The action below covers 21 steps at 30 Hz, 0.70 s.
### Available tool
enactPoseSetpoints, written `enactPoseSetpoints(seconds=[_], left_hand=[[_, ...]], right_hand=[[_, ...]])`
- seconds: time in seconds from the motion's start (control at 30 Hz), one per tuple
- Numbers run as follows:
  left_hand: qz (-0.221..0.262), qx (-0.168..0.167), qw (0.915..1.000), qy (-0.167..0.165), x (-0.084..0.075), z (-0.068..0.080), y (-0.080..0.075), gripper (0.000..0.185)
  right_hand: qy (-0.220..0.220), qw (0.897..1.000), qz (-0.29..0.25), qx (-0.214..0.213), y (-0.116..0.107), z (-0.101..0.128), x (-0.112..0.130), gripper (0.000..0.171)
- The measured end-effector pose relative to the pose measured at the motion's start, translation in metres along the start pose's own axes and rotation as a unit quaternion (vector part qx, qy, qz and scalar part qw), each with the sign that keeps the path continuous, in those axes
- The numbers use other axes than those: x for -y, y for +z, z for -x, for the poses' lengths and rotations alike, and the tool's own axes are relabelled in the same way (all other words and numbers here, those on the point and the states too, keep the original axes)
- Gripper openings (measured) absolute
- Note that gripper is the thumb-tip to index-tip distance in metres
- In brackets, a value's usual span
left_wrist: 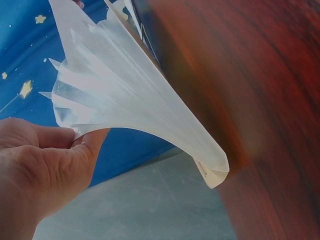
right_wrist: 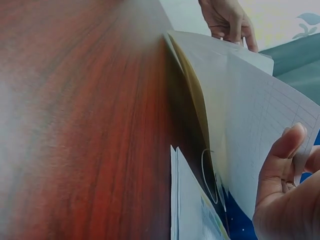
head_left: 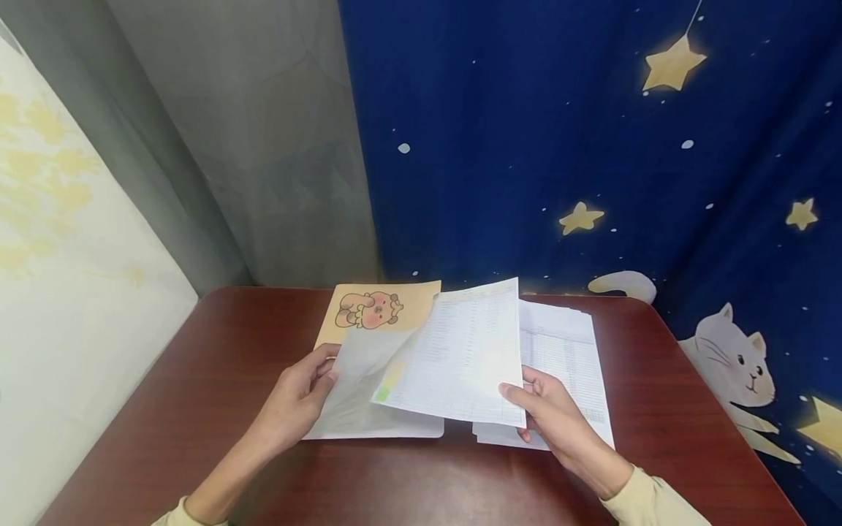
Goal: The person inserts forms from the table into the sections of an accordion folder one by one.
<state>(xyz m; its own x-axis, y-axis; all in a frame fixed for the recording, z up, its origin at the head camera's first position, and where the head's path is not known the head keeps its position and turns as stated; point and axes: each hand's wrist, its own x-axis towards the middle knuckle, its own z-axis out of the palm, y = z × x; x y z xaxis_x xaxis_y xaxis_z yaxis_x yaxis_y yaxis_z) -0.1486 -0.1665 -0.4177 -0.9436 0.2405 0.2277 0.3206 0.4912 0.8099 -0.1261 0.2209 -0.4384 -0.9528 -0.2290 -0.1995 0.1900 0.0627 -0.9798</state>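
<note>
A dark red-brown wooden surface [head_left: 197, 409] is shown from above, with a yellow plastic display folder bearing a cartoon animal print [head_left: 384, 307] laid open near its far edge, toward the middle. The folder's translucent clear sleeves [head_left: 358, 387] are seen lifted and fanned; in the left wrist view the fanned translucent sleeves [left_wrist: 115, 95] are pinched at their free edge between thumb and fingers of the left hand [left_wrist: 40, 170], and in the head view the left hand [head_left: 299, 398] is placed at the left edge of the folder. A white printed sheet of paper ruled with a table [head_left: 460, 358] is held tilted above the folder, its lower right corner gripped between thumb and fingers of the right hand [head_left: 549, 413]. In the right wrist view the right hand's fingertips [right_wrist: 290, 145] are curled against the near face of the sheet [right_wrist: 250, 125], the left edge of which lies between the sleeves. A loose stack of white printed sheets [head_left: 569, 365] is laid flat on the surface, just beside the folder on the right and partly under the right hand. A dark blue curtain printed with yellow stars and a white cat [head_left: 592, 146] is hung beyond the far edge.
</note>
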Motion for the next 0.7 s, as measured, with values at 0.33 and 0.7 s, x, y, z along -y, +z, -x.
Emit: enactPoseSetpoints(seconds=[0.33, 0.7], left_hand=[[-0.009, -0.002, 0.9999, -0.009, -0.003, 0.001, 0.000, 0.032], [-0.027, -0.009, 0.9996, 0.001, -0.001, 0.002, 0.000, 0.032]], right_hand=[[0.016, 1.000, 0.018, -0.004, 0.015, -0.024, 0.004, 0.049], [0.010, 0.999, 0.011, 0.029, 0.037, -0.045, 0.004, 0.048]])
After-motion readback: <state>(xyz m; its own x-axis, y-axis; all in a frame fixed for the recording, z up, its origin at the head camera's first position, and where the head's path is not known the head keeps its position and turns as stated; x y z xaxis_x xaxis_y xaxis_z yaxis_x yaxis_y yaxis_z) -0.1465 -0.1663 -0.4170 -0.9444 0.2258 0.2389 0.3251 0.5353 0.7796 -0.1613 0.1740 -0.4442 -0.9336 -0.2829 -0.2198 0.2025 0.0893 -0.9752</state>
